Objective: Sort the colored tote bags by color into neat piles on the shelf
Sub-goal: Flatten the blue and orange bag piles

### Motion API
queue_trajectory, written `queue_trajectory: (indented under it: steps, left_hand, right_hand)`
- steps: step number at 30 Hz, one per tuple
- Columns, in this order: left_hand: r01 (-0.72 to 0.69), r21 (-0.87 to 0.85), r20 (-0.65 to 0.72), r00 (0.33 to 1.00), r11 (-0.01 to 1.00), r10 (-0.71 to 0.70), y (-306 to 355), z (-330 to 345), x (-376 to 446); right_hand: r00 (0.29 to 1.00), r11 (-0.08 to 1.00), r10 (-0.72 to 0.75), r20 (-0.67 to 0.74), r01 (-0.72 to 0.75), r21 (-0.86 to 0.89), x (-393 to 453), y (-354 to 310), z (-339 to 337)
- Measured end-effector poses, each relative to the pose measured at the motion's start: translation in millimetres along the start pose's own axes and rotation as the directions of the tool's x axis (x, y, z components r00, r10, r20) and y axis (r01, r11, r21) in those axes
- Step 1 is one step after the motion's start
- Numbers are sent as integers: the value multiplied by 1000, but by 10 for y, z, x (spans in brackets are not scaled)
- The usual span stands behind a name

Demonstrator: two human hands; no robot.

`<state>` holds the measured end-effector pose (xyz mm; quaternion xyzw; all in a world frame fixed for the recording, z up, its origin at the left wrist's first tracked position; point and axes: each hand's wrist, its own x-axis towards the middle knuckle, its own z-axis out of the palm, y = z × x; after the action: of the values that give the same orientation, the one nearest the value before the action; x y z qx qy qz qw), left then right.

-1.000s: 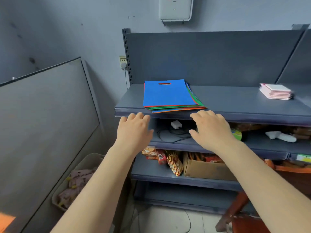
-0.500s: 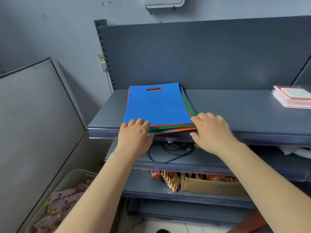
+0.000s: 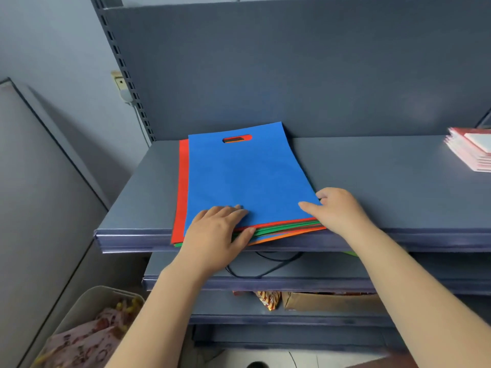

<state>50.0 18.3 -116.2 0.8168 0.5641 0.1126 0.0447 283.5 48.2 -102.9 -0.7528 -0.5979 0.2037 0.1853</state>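
A stack of flat tote bags lies on the top shelf (image 3: 385,187), overhanging its front edge a little. The blue tote bag (image 3: 247,176) with a cut-out handle is on top. Beneath it a red bag (image 3: 183,187) sticks out at the left, and green and orange bag edges (image 3: 287,231) fan out at the front. My left hand (image 3: 215,235) rests with straight fingers on the blue bag's front edge, its thumb against the stack's front. My right hand (image 3: 337,211) holds the blue bag's front right corner, thumb on top and fingers curled at the stack's right edge.
A pile of pink-and-white booklets (image 3: 473,152) sits at the shelf's far right. The lower shelf holds a black cable (image 3: 265,272), and a cardboard box (image 3: 329,301) and snack packs lie lower down. A beige bin (image 3: 87,314) stands at the bottom left beside a grey panel (image 3: 39,195).
Both hands moved up and forward from below the shelf edge onto the front of the tote bag stack. The view came closer to the shelf.
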Motion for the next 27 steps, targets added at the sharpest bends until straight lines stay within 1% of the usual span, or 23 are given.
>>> queue_trajectory:
  steps: [2,4,5,6,7,8,10,11,13,14,15,17,18,20,23,27]
  left_hand:
    - [-48,-15,-6,999,999,48,10,26,9]
    - [-86,-41,-7,996,996,85,17,15,32]
    - [-80,-75,-3,997,994,80,9,-3,38]
    - [-42,-126,-8,999,991,41,-6,-31,40]
    - [28,-177,-38,999,984,-35,-38,-66,36]
    - [118,-203,-95,986,972,-139,-98,-106,32]
    - [323,-183,-213,909,929,-358,-285,-177,22]
    - [418,-162,-230,865,894,-446,-389,-205,9]
    - [555,-101,-178,806,825,-564,-564,-236,-33]
    - [599,-85,-137,784,796,-605,-617,-236,-48]
    - [630,-92,-104,764,771,-637,-645,-225,-58]
    - [654,-176,-68,737,735,-672,-641,-207,-65]
    - [654,-220,-72,729,724,-680,-624,-204,-61]
    - [645,-215,-120,728,733,-675,-593,-226,-52]
    - [627,-203,-194,727,752,-658,-571,-270,-39]
    - [606,-268,-205,724,749,-659,-577,-263,-44]
  right_hand:
    - [999,996,38,-27,-36,79,53,36,-11]
    - [995,988,58,-85,-45,146,97,57,-12]
    - [992,987,52,-117,-33,157,118,60,3]
    - [989,988,38,-142,-16,153,142,75,17]
    - [986,989,21,-163,3,145,166,93,26]
    - [982,989,15,-190,14,147,190,117,30]
    - [965,981,27,-259,24,192,224,191,10]
    - [956,975,43,-291,24,222,229,235,-8]
    - [940,962,66,-335,30,272,239,327,-30]
    - [940,951,79,-333,30,309,242,357,-32]
    - [947,928,104,-303,17,372,237,354,-34]
    - [971,851,150,-188,-29,525,232,319,-41]
    - [978,818,159,-133,-55,573,245,309,-39]
    - [985,797,155,-79,-78,599,287,277,-44]
    - [984,820,142,-103,-59,569,347,225,-68]
    - [975,838,103,-197,21,545,304,212,-79]
